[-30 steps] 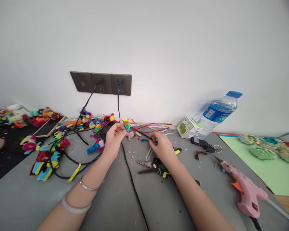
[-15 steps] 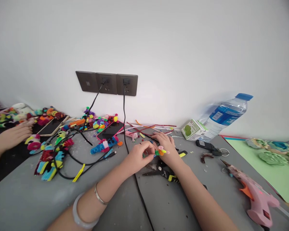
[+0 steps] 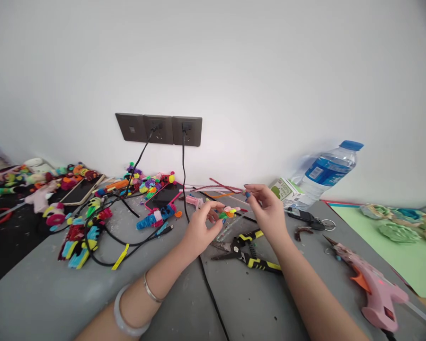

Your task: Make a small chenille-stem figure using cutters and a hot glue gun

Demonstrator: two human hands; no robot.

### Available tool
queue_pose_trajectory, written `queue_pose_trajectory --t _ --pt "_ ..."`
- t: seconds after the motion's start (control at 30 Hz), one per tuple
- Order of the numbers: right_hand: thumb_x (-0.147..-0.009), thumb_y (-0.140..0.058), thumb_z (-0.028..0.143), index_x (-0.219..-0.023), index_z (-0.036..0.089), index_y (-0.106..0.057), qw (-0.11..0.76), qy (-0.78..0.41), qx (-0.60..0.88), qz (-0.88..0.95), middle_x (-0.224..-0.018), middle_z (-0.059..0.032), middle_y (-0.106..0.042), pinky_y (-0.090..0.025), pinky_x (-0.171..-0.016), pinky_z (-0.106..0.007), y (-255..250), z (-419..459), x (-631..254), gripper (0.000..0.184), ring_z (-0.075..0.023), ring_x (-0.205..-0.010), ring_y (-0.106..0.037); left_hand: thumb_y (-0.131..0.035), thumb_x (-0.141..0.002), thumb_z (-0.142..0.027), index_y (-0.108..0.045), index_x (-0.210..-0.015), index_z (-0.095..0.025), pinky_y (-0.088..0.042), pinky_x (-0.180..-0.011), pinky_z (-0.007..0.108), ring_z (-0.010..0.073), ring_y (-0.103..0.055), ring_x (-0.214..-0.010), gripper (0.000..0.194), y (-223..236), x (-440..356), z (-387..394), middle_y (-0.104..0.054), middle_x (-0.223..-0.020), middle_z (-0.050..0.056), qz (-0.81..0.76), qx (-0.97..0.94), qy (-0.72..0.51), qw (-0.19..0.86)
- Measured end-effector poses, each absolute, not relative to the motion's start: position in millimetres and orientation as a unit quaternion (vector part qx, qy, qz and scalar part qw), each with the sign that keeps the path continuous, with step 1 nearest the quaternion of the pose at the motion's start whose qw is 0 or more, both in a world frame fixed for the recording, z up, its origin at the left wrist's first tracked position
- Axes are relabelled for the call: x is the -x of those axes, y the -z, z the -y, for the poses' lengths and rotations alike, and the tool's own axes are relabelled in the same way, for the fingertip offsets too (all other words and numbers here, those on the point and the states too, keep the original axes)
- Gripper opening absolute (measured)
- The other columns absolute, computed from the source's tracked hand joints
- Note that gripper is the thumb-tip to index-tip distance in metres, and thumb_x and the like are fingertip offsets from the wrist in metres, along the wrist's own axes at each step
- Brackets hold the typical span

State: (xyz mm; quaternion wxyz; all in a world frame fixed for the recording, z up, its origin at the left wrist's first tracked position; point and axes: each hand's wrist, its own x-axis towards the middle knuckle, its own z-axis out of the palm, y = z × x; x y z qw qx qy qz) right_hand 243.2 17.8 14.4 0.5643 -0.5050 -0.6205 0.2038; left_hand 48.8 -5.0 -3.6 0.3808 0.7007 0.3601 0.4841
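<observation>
Fuzzy figure (image 3: 230, 211) — between both hands (image 3: 200, 228)

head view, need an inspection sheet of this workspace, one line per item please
surface: grey table, scattered with scraps and specks
job's things: small multicolored figure; fuzzy red stems by the wall
clutter: open pliers, pink glue gun, phone with pink edge, water bottle
grip: left hand holds the small multicolored figure at its fingertips; right hand has thumb and finger together near the stems, any hold unclear
cables: black cable crosses the table; yellow tag on looped cable
surroundings: white wall, dark socket plates
</observation>
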Motion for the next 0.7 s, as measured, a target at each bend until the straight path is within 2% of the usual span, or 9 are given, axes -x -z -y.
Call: queue_pose_trajectory --t 0.1,0.23,0.33,0.4,0.5,0.6,0.7 --pt "-0.080 -0.054 0.022 -0.094 0.021 -0.068 0.574 -0.198 0.517 0.603 -0.089 -0.0050 -0.067 -0.045 -0.074 -0.034 -21 -19 -261 0.020 -0.0192 -0.078 -0.059 -0.052 -0.080 -0.008 -0.060 -0.102 -0.021 -0.047 -0.071 0.027 0.0157 -0.059 -0.077 0.027 3 -48 3 -0.064 -0.098 0.006 -0.354 -0.702 -0.499 0.364" --pt "-0.073 -0.055 0.019 -0.082 0.021 -0.065 0.676 -0.239 0.501 0.485 -0.072 -0.0003 -0.057 -0.039 -0.056 -0.027 -27 -24 -280 0.014 -0.0137 -0.061 -0.050 -0.053 -0.078 -0.007 -0.060 -0.101 -0.021 -0.047 -0.070 0.027 0.0157 -0.059 -0.077 0.027 1 -49 6 -0.064 -0.096 0.006 -0.337 -0.728 -0.485 0.348" --pt "-0.068 -0.060 0.020 -0.079 0.022 -0.061 0.754 -0.287 0.424 0.410 -0.074 0.0012 -0.055 -0.036 -0.051 -0.023 -36 -25 -286 0.011 -0.0109 -0.058 -0.047 -0.053 -0.078 -0.007 -0.060 -0.101 -0.020 -0.047 -0.069 0.026 0.0148 -0.058 -0.076 0.027 2 -50 8 -0.065 -0.097 0.006 -0.326 -0.742 -0.476 0.341" --pt "-0.068 -0.064 0.025 -0.081 0.023 -0.061 0.771 -0.282 0.410 0.397 -0.076 0.0010 -0.056 -0.036 -0.049 -0.023 -42 -22 -289 0.014 -0.0106 -0.058 -0.047 -0.052 -0.078 -0.007 -0.061 -0.101 -0.019 -0.047 -0.069 0.026 0.0144 -0.058 -0.076 0.028 4 -50 8 -0.065 -0.096 0.005 -0.322 -0.747 -0.473 0.338" --pt "-0.073 -0.066 0.033 -0.088 0.022 -0.067 0.698 -0.244 0.496 0.455 -0.069 0.0007 -0.056 -0.035 -0.048 -0.024 -48 -16 -295 0.018 -0.0111 -0.055 -0.045 -0.052 -0.078 -0.007 -0.061 -0.101 -0.018 -0.047 -0.068 0.025 0.0140 -0.059 -0.076 0.028 6 -51 7 -0.064 -0.091 0.004 -0.323 -0.746 -0.472 0.340" --pt "-0.075 -0.064 0.038 -0.084 0.019 -0.072 0.525 -0.232 0.583 0.575 -0.063 -0.0010 -0.059 -0.036 -0.049 -0.026 -45 -12 -302 0.023 -0.0132 -0.054 -0.047 -0.051 -0.077 -0.007 -0.061 -0.101 -0.017 -0.047 -0.069 0.025 0.0143 -0.059 -0.077 0.028 5 -51 7 -0.064 -0.090 0.004 -0.324 -0.751 -0.463 0.342" --pt "-0.077 -0.059 0.042 -0.078 0.017 -0.073 0.368 -0.237 0.608 0.662 -0.064 -0.0034 -0.064 -0.038 -0.054 -0.028 -37 -13 -308 0.028 -0.0166 -0.059 -0.051 -0.049 -0.076 -0.007 -0.062 -0.098 -0.017 -0.047 -0.067 0.025 0.0134 -0.057 -0.072 0.027 2 -50 9 -0.063 -0.086 0.003 -0.320 -0.761 -0.452 0.339"
